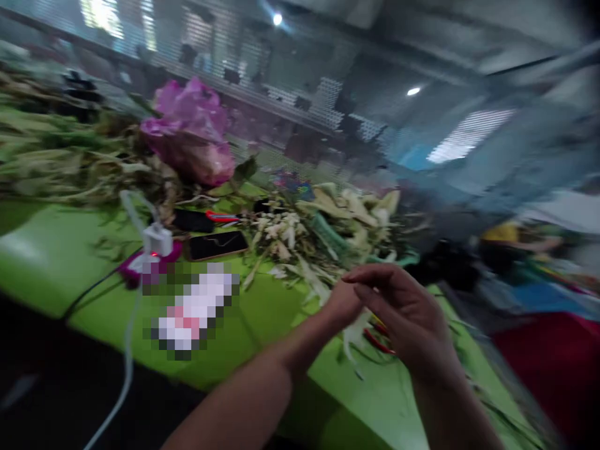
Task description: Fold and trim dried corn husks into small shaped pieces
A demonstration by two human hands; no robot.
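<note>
Both my hands meet over the right part of the green table [257, 328], beside a pile of cut stems and pale leaves [281, 234]. My left hand [345, 303] reaches in from the lower left; its fingers are hidden behind the other hand. My right hand [412, 315] is bent over it, fingers curled and drawn toward the thumb near the left hand. Whatever lies between the fingers is hidden. Below the hands show a pale drooping leaf [355, 344] and a red-handled tool [379, 340], partly covered by my right hand.
A pink-wrapped bundle [190, 134] stands at the back left near heaped leaves [60, 162]. Two dark phones, one in front [218, 245], lie by a red-handled tool [222, 217]. A charger [158, 239] and white cable [129, 350] are at left. A red cloth-like thing [548, 369] is at right.
</note>
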